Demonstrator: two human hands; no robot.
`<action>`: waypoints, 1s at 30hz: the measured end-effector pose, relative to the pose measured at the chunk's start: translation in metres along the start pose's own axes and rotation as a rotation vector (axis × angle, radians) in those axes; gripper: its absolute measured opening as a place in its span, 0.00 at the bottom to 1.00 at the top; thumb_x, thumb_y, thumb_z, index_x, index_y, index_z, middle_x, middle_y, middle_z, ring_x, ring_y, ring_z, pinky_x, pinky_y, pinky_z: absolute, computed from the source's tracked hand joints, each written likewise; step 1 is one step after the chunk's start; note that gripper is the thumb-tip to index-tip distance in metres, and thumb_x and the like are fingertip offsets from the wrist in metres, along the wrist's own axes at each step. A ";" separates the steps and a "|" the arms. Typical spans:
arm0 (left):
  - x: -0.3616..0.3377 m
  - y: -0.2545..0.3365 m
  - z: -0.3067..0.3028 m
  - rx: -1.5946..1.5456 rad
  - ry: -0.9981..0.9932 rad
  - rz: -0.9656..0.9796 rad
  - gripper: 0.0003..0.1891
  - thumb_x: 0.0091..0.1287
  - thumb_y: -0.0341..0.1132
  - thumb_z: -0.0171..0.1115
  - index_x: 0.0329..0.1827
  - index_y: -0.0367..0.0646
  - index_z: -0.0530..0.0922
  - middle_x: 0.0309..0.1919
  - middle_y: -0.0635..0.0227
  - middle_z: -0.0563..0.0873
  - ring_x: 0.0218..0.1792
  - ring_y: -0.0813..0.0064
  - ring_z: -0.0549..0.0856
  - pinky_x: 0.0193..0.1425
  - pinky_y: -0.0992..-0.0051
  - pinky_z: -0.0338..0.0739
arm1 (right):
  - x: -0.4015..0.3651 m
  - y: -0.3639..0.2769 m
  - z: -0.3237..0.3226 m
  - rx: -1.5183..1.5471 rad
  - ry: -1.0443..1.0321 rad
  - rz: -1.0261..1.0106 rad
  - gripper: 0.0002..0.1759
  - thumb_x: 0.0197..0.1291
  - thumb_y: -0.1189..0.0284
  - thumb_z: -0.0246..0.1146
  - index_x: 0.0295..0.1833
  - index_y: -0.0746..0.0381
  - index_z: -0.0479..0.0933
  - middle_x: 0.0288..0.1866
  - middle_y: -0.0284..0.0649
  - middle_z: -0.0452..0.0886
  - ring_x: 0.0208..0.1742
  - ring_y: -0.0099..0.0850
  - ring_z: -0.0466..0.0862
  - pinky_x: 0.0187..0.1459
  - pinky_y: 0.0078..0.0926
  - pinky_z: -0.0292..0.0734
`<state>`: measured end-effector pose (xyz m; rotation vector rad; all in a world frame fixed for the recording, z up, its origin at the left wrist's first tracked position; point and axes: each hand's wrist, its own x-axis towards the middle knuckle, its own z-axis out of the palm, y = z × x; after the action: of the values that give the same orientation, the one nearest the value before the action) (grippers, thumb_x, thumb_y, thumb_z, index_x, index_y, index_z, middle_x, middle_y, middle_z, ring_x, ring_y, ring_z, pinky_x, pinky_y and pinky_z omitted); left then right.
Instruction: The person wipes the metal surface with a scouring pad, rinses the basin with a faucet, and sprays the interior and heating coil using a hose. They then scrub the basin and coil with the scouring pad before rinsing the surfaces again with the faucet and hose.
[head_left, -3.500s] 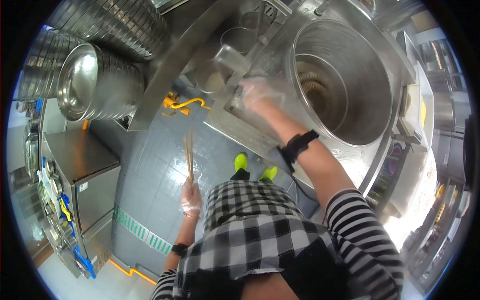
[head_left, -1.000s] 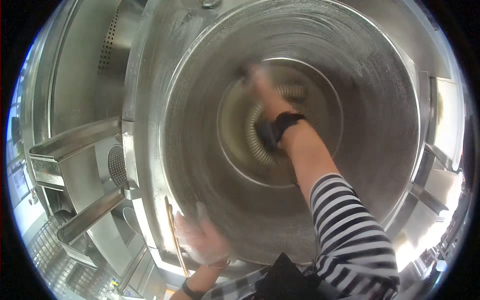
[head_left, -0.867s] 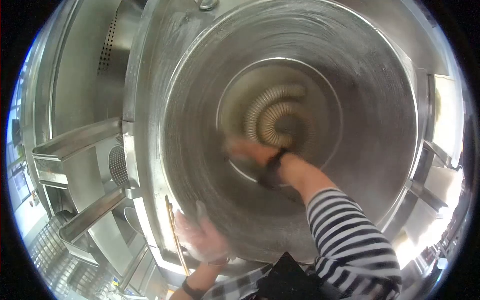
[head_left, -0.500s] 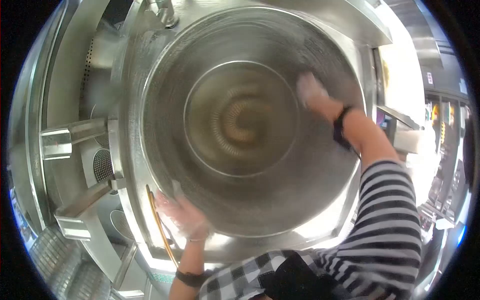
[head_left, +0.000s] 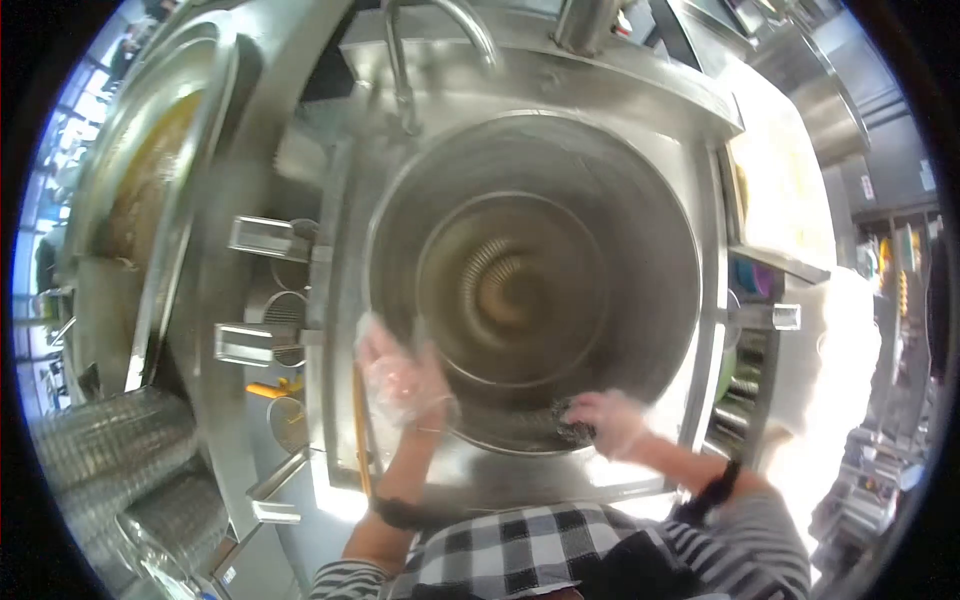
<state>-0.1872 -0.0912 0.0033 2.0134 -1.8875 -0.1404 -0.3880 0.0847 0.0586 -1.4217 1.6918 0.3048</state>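
A large, deep steel pot (head_left: 640,220) is set in a metal counter, its bottom a cloudy brownish colour with curved bright reflections. My right hand (head_left: 615,422), in a clear plastic glove, presses a dark, wiry scouring pad (head_left: 572,420) against the near inner wall, just below the rim. Its fingers are bent round the pad. At the pot's near left rim lies my left hand (head_left: 402,382), gloved the same way, fingers stretched out and thumb apart over the edge. Beside that hand runs a thin yellowish-brown rod (head_left: 361,430).
A curved faucet (head_left: 400,70) stands behind the pot. Metal brackets (head_left: 262,238) with round strainers stick out on the left. Farther left are a second large pan (head_left: 180,200) and shiny metal cylinders (head_left: 115,440). A bright pale surface (head_left: 785,170) lies to the right.
My right hand has come from the far right wall down to the near wall. My left hand stays at the near left rim. The view has shifted, showing more of the surroundings.
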 end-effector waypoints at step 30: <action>0.246 0.150 0.052 -0.233 -0.363 -0.073 0.31 0.59 0.59 0.52 0.53 0.40 0.74 0.49 0.51 0.78 0.53 0.53 0.75 0.58 0.63 0.68 | 0.005 0.042 0.057 0.195 0.969 -0.081 0.23 0.31 0.80 0.59 0.40 0.51 0.76 0.48 0.40 0.75 0.47 0.46 0.73 0.46 0.43 0.69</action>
<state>-0.3221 -0.3468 0.0499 1.9959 -1.8938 -0.7547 -0.3990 0.1324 0.0079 -1.5866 2.3057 -0.6955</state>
